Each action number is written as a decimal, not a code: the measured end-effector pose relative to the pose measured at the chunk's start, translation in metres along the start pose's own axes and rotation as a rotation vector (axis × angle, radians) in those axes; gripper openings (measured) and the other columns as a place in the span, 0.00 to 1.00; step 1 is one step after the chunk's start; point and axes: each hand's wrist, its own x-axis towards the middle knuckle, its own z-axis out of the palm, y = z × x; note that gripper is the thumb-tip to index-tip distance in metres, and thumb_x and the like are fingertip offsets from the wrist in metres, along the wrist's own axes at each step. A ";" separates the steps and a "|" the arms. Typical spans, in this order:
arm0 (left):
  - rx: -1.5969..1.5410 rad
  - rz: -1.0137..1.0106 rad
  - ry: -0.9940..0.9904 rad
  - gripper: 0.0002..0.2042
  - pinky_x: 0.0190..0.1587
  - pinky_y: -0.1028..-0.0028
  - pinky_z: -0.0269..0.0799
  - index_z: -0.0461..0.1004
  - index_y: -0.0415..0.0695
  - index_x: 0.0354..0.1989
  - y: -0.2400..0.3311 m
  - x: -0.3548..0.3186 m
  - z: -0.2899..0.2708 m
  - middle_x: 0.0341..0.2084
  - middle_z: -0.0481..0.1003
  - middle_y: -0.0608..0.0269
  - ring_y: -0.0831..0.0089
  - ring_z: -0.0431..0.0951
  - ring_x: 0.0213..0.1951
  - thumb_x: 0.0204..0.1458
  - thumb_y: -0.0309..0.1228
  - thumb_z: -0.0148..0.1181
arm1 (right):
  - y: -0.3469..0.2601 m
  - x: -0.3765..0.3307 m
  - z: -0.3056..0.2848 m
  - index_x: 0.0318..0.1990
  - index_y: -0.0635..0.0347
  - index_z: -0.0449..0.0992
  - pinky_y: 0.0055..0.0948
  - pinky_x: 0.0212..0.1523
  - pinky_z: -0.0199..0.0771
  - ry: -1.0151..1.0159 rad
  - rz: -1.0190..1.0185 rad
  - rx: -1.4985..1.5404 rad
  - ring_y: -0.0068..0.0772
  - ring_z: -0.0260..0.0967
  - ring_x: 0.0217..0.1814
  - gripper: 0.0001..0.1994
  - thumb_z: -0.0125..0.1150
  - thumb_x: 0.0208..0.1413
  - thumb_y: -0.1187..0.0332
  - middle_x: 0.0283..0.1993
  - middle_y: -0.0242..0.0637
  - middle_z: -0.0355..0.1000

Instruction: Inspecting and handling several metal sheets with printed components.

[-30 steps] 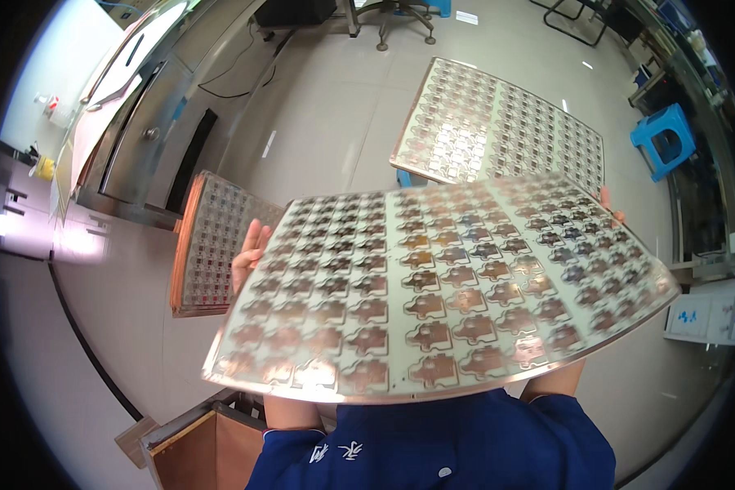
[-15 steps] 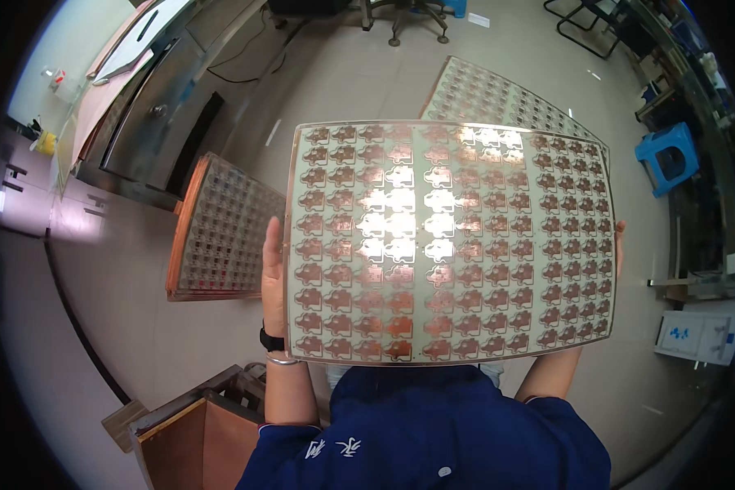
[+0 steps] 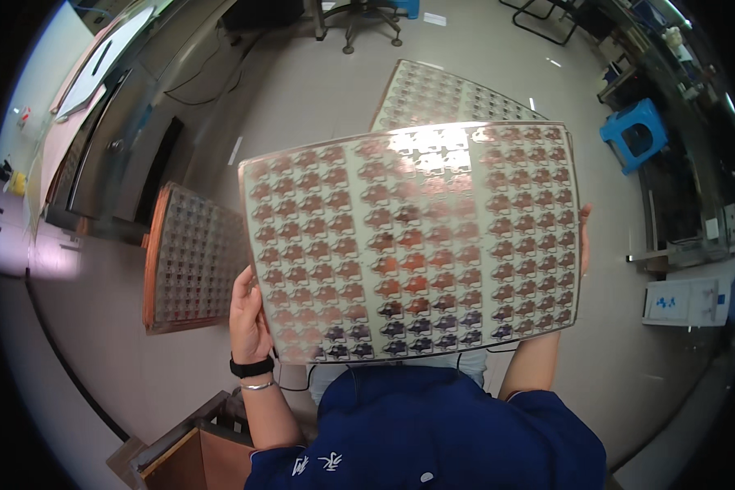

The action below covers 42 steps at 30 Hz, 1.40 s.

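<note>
A large pale-green circuit board panel [image 3: 363, 269], covered in rows of copper patterns, is held up in front of my body. Its right end sits higher than its left, and light glares off the upper middle. My left hand [image 3: 250, 318], with a black band and a silver bangle at the wrist, grips the lower left edge. At the right edge, only some fingers of my right hand [image 3: 585, 237] show; the panel hides the rest. Beyond the top edge, another patterned panel [image 3: 433, 88] is partly covered by the held one.
A stack of similar panels [image 3: 192, 265] leans at the left. Below it is an open brown-lined box [image 3: 220, 457]. A metal cabinet [image 3: 110, 147] with papers on top stands far left. At the right are a blue stool [image 3: 635, 135] and a small white cabinet [image 3: 684, 302].
The held panel has tilted, its left side lower than its right. My left hand has moved down along the left edge, with more fingers showing. The whole view has shifted slightly.
</note>
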 end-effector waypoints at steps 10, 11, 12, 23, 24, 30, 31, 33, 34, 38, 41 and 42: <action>0.033 0.047 0.140 0.19 0.47 0.73 0.73 0.55 0.42 0.58 -0.008 -0.008 -0.003 0.49 0.68 0.56 0.72 0.72 0.48 0.58 0.27 0.46 | -0.002 -0.001 -0.002 0.58 0.53 0.60 0.34 0.47 0.78 -0.008 -0.102 0.027 0.34 0.67 0.52 0.17 0.33 0.62 0.67 0.57 0.42 0.62; 0.036 0.050 0.155 0.19 0.48 0.73 0.72 0.55 0.42 0.58 -0.008 -0.008 -0.002 0.50 0.68 0.56 0.72 0.71 0.48 0.58 0.26 0.46 | -0.003 -0.001 0.000 0.58 0.55 0.60 0.33 0.47 0.78 -0.001 -0.104 -0.013 0.33 0.67 0.52 0.17 0.33 0.62 0.68 0.57 0.42 0.61; 0.038 0.048 0.150 0.19 0.49 0.72 0.72 0.55 0.42 0.58 -0.009 -0.007 -0.004 0.50 0.67 0.56 0.72 0.71 0.49 0.58 0.27 0.46 | -0.002 -0.005 0.005 0.59 0.59 0.58 0.29 0.48 0.77 0.027 -0.192 -0.078 0.32 0.67 0.53 0.18 0.32 0.63 0.68 0.57 0.45 0.60; 0.244 0.108 0.178 0.24 0.55 0.67 0.64 0.55 0.37 0.59 0.021 -0.009 -0.027 0.56 0.62 0.55 0.67 0.66 0.54 0.62 0.42 0.35 | 0.010 -0.025 0.024 0.58 0.64 0.58 0.35 0.52 0.69 -0.116 0.267 -0.232 0.36 0.66 0.54 0.24 0.37 0.60 0.58 0.57 0.46 0.62; -0.095 0.050 0.196 0.24 0.56 0.66 0.62 0.55 0.37 0.59 0.020 -0.010 -0.034 0.56 0.61 0.54 0.65 0.65 0.54 0.62 0.43 0.34 | 0.017 -0.024 0.029 0.59 0.66 0.57 0.35 0.53 0.68 -0.204 0.243 -0.358 0.37 0.66 0.53 0.24 0.40 0.59 0.60 0.56 0.46 0.62; -0.917 0.097 -0.050 0.22 0.54 0.66 0.65 0.60 0.41 0.56 -0.055 -0.037 -0.092 0.54 0.64 0.56 0.63 0.64 0.55 0.61 0.44 0.34 | 0.087 -0.011 0.052 0.63 0.68 0.48 0.31 0.51 0.69 -0.495 0.190 -0.454 0.35 0.67 0.51 0.30 0.50 0.53 0.69 0.56 0.47 0.62; -0.846 0.097 -0.024 0.21 0.53 0.66 0.67 0.59 0.41 0.56 -0.061 -0.039 -0.075 0.54 0.65 0.57 0.64 0.66 0.54 0.62 0.43 0.34 | 0.105 -0.019 0.067 0.63 0.68 0.47 0.31 0.52 0.68 -0.509 0.222 -0.445 0.34 0.66 0.52 0.32 0.53 0.52 0.70 0.56 0.46 0.61; -0.822 0.022 0.128 0.18 0.53 0.67 0.68 0.59 0.42 0.55 -0.073 -0.045 -0.065 0.52 0.65 0.57 0.64 0.67 0.52 0.61 0.40 0.37 | 0.139 -0.034 0.085 0.64 0.61 0.45 0.32 0.57 0.61 -0.571 0.310 -0.406 0.33 0.60 0.58 0.36 0.59 0.51 0.70 0.59 0.40 0.58; -0.799 -0.075 0.265 0.16 0.53 0.67 0.68 0.59 0.42 0.54 -0.077 -0.048 -0.064 0.51 0.66 0.58 0.65 0.69 0.50 0.61 0.36 0.39 | 0.156 -0.039 0.089 0.65 0.62 0.44 0.32 0.58 0.60 -0.604 0.357 -0.420 0.33 0.58 0.59 0.35 0.57 0.52 0.72 0.59 0.40 0.58; -0.789 -0.142 0.481 0.09 0.48 0.71 0.72 0.62 0.40 0.45 -0.119 -0.053 -0.119 0.43 0.70 0.58 0.68 0.72 0.45 0.57 0.25 0.48 | 0.203 -0.067 0.104 0.66 0.60 0.37 0.31 0.55 0.65 -0.713 0.508 -0.522 0.35 0.56 0.61 0.34 0.47 0.55 0.78 0.66 0.46 0.47; -0.801 -0.234 0.541 0.07 0.45 0.72 0.72 0.66 0.41 0.41 -0.145 -0.047 -0.180 0.37 0.72 0.59 0.70 0.73 0.40 0.54 0.22 0.48 | 0.207 -0.079 0.104 0.67 0.55 0.35 0.31 0.49 0.72 -0.647 0.701 -0.500 0.37 0.57 0.62 0.34 0.43 0.56 0.79 0.69 0.50 0.41; -0.806 -0.234 0.542 0.07 0.45 0.72 0.72 0.66 0.41 0.41 -0.155 -0.048 -0.208 0.37 0.72 0.59 0.70 0.73 0.40 0.54 0.22 0.48 | 0.201 -0.081 0.108 0.67 0.55 0.35 0.32 0.49 0.72 -0.707 0.734 -0.548 0.38 0.58 0.61 0.33 0.42 0.57 0.79 0.69 0.51 0.40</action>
